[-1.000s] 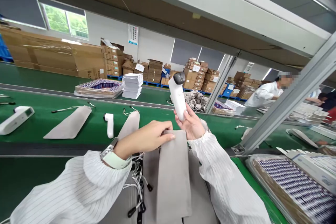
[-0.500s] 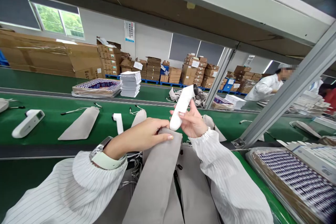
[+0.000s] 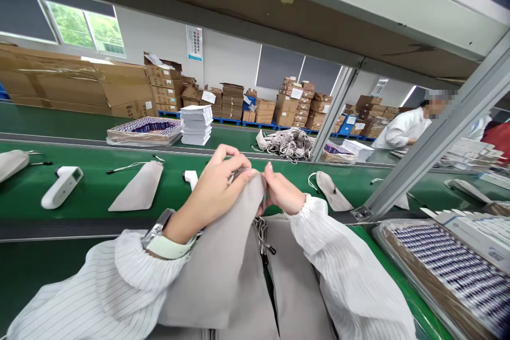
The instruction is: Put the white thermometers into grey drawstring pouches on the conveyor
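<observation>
Brown cardboard boxes (image 3: 163,87) stood stacked along the far wall, beyond a long green belt (image 3: 95,196) set with things. On its left, a handheld white plastic device with a small screen (image 3: 61,188) lay tilted, and next came a flat grey drawstring bag (image 3: 137,187). Just beside that, a white device with a black end (image 3: 191,178) showed partly behind the person's left hand (image 3: 223,183). That hand's grip was narrow, pinching the top of a long grey cloth pouch (image 3: 215,271), which hung down in front of the person. Close against the pouch's upper end was the right hand (image 3: 282,191), its fingertips partly hidden by cloth; I couldn't tell whether its grip held anything. Under both hands lay more grey fabric pouches (image 3: 295,281). Farther right, a shallow tray of striped purple-and-white cylinders (image 3: 450,276) sat near the right sleeve.
</observation>
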The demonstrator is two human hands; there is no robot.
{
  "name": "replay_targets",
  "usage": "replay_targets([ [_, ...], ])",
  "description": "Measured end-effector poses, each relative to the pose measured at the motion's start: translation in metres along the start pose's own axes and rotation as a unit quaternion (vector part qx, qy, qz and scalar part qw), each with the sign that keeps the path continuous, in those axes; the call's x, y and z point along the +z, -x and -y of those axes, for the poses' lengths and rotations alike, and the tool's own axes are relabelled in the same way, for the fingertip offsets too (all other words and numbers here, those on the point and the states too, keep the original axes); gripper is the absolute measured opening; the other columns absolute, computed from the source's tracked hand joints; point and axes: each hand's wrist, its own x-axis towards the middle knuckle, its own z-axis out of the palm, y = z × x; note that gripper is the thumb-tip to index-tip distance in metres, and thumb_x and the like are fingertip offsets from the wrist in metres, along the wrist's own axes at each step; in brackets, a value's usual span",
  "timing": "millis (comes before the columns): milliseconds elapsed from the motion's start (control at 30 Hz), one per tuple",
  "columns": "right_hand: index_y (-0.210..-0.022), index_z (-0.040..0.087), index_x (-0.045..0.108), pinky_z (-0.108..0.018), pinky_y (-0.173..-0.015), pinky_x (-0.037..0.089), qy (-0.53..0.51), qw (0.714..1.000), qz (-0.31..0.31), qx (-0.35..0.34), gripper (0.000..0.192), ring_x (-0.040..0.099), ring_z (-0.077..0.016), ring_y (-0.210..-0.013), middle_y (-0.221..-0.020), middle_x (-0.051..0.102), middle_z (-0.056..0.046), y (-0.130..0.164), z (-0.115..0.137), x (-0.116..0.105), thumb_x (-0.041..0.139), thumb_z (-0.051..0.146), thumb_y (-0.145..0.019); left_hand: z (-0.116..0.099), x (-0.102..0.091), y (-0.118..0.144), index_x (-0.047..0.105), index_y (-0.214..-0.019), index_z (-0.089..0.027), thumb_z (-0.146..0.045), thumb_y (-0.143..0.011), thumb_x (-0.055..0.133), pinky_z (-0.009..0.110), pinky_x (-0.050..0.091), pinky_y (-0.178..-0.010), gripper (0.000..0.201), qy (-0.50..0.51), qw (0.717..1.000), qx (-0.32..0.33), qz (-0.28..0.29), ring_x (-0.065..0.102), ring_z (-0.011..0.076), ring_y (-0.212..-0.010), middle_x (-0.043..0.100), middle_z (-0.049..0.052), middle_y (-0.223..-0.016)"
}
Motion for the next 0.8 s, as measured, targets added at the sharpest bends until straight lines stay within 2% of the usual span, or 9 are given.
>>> replay_targets([
  [67, -0.072, 0.013, 0.057, -0.018, -0.029, 0.028, 0.055, 0.998, -0.002, 0.017, 0.065, 0.035, -0.0056, -0.03, -0.043, 0.044, 0.002, 0.0, -0.001, 0.001, 0.022, 0.068, -0.074, 0.004, -0.003, 0.0, 0.054, -0.081, -0.02, -0.034, -0.082, 0.041, 0.022, 0.037, -0.064, 0.019, -0.022, 1.0, -0.006, 0.004, 0.047, 0.0135, -0.08, 0.043, 0.002, -0.094],
  [133, -0.08, 0.013, 0.058, -0.018, -0.03, 0.024, 0.113, 0.983, -0.134, -0.059, 0.06, 0.029, -0.0048, -0.028, -0.038, 0.038, 0.006, -0.002, -0.004, -0.007, 0.025, 0.064, -0.076, 0.003, -0.009, 0.001, 0.053, -0.083, -0.02, -0.039, -0.08, 0.042, 0.022, 0.037, -0.061, 0.022, -0.047, 0.997, -0.051, 0.026, 0.048, 0.0141, -0.075, 0.047, 0.002, -0.088],
  [233, -0.079, 0.016, 0.057, -0.018, -0.041, 0.033, 0.219, 0.858, -0.42, -0.198, 0.044, 0.038, -0.0063, -0.036, -0.041, 0.042, 0.006, -0.011, -0.017, -0.039, 0.038, 0.056, -0.076, -0.01, -0.02, 0.006, 0.051, -0.065, -0.018, -0.045, -0.076, 0.043, 0.021, 0.029, -0.046, 0.03, -0.036, 0.977, -0.147, 0.15, 0.041, 0.0115, -0.052, 0.044, -0.002, -0.059],
  [333, -0.061, 0.017, 0.053, -0.02, -0.049, 0.036, 0.258, 0.77, -0.546, -0.206, 0.039, 0.041, -0.0071, -0.041, -0.041, 0.045, 0.004, -0.019, -0.032, -0.074, 0.043, 0.052, -0.073, -0.033, -0.026, 0.012, 0.044, -0.053, -0.018, -0.043, -0.079, 0.039, 0.02, 0.018, -0.038, 0.036, 0.094, 0.947, -0.182, 0.246, 0.025, 0.0073, -0.04, 0.029, -0.006, -0.046],
  [400, -0.065, 0.016, 0.053, -0.02, -0.045, 0.034, 0.188, 0.835, -0.488, -0.174, 0.041, 0.038, -0.0066, -0.039, -0.044, 0.048, 0.003, -0.019, -0.035, -0.081, 0.04, 0.054, -0.074, -0.042, -0.024, 0.013, 0.044, -0.057, -0.017, -0.041, -0.081, 0.037, 0.019, 0.016, -0.037, 0.034, 0.185, 0.946, -0.19, 0.186, 0.021, 0.0062, -0.039, 0.026, -0.007, -0.047],
  [500, -0.094, 0.016, 0.053, -0.019, -0.04, 0.033, 0.062, 0.983, -0.121, -0.123, 0.051, 0.041, -0.0063, -0.042, -0.063, 0.059, 0.0, -0.014, -0.03, -0.054, 0.049, 0.058, -0.066, -0.039, -0.016, 0.011, 0.045, -0.065, -0.017, -0.037, -0.084, 0.036, 0.017, 0.021, -0.038, 0.029, 0.264, 0.946, -0.182, 0.045, 0.026, 0.0059, -0.041, 0.031, -0.007, -0.048],
  [600, -0.1, 0.018, 0.05, -0.023, -0.06, 0.044, 0.026, 0.98, 0.139, -0.138, 0.062, 0.055, -0.0113, -0.068, -0.086, 0.06, -0.002, -0.016, -0.026, -0.003, 0.072, 0.04, -0.047, -0.025, -0.009, 0.005, 0.049, -0.073, -0.018, -0.036, -0.084, 0.036, 0.016, 0.031, -0.044, 0.025, 0.263, 0.953, -0.152, 0.015, 0.036, 0.007, -0.046, 0.038, -0.006, -0.053],
  [700, -0.097, 0.018, 0.048, -0.028, -0.071, 0.045, 0.01, 0.986, 0.005, -0.167, 0.051, 0.056, -0.0134, -0.077, -0.087, 0.057, -0.001, -0.028, -0.028, 0.014, 0.069, 0.03, -0.053, -0.007, -0.006, 0.0, 0.053, -0.081, -0.019, -0.036, -0.084, 0.036, 0.021, 0.04, -0.058, 0.025, 0.135, 0.984, -0.106, 0.05, 0.05, 0.0112, -0.064, 0.052, -0.001, -0.069],
  [800, -0.109, 0.019, 0.039, -0.027, -0.071, 0.046, 0.081, 0.927, -0.348, -0.115, 0.053, 0.056, -0.014, -0.081, -0.094, 0.056, -0.003, -0.032, -0.031, -0.025, 0.059, 0.03, -0.061, 0.012, 0.0, 0.002, 0.055, -0.094, -0.018, -0.031, -0.082, 0.043, 0.028, 0.041, -0.076, 0.022, -0.113, 0.975, -0.084, 0.173, 0.053, 0.0176, -0.088, 0.057, 0.005, -0.094],
])
